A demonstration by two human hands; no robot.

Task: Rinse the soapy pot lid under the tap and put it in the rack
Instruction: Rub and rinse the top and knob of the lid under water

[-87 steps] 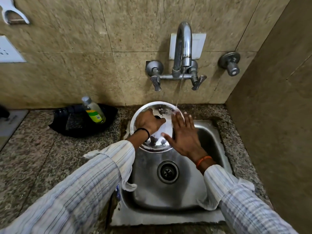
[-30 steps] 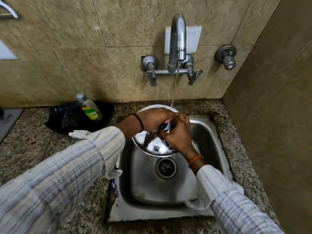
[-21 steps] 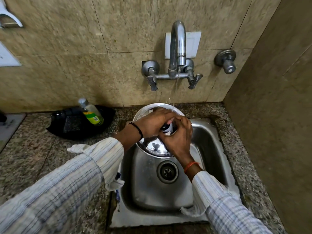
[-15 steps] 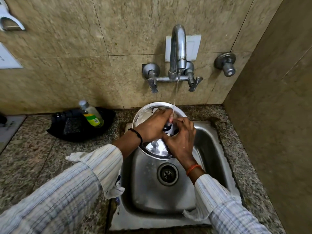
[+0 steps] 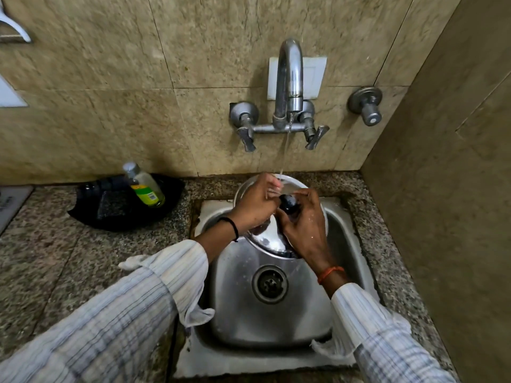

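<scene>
A round steel pot lid (image 5: 269, 240) with a black knob (image 5: 288, 203) is held tilted over the back of the sink, under a thin stream of water from the tap (image 5: 289, 78). My left hand (image 5: 255, 205) lies over the lid's upper left part, fingers near the knob, and the water lands on its fingertips. My right hand (image 5: 304, 222) wraps around the knob from the right. Both hands hide much of the lid. No rack is in view.
A steel sink (image 5: 276, 322) with a round drain (image 5: 269, 284) is set in a granite counter (image 5: 55, 258). A soap bottle (image 5: 143, 185) leans in a black tray (image 5: 110, 208) at the left. A wall stands close on the right, and a valve (image 5: 366, 105) is on the back wall.
My right hand went from lying flat on the lid to closing around its knob. Both hands stay on the lid under the running water, shifting slightly.
</scene>
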